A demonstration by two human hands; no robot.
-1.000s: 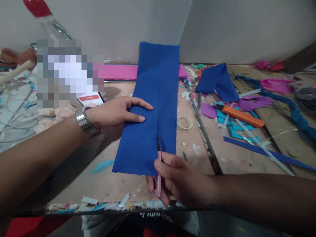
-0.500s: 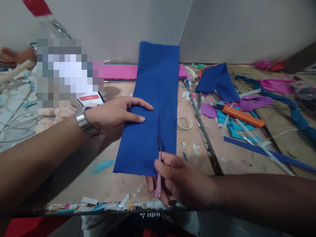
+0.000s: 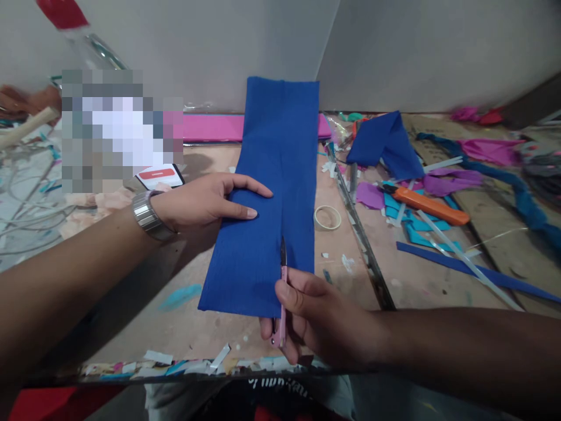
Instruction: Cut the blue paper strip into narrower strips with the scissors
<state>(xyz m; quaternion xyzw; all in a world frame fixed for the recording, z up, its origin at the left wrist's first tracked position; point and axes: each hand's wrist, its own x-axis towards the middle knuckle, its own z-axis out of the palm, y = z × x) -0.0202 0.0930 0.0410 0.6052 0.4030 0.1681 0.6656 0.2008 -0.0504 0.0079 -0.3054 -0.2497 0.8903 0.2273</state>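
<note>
A long blue sheet (image 3: 260, 251), which looks like crepe paper, lies across the table with its far end raised against the wall. My left hand (image 3: 214, 202) rests on its left side, thumb and forefinger stretched apart on the surface; the other fingers are hidden. At the near edge my right hand (image 3: 307, 304) is closed on pink-handled snips (image 3: 283, 304). Their dark blade shows above the sheet, pointing away from me beside a lengthwise crease or slit. Whether a second blade sits beneath the sheet I cannot tell.
A tape ring (image 3: 328, 218) lies right of the sheet, then a dark metal strip (image 3: 363, 240). Beyond are an orange cutter knife (image 3: 432, 206), a folded blue piece (image 3: 385, 145) and coloured scraps. Behind runs a pink bar (image 3: 213, 127). A phone (image 3: 160, 173) stands at left.
More of the dark blade shows on top of the sheet now, and the gap along the crease looks narrower. My left hand keeps its place.
</note>
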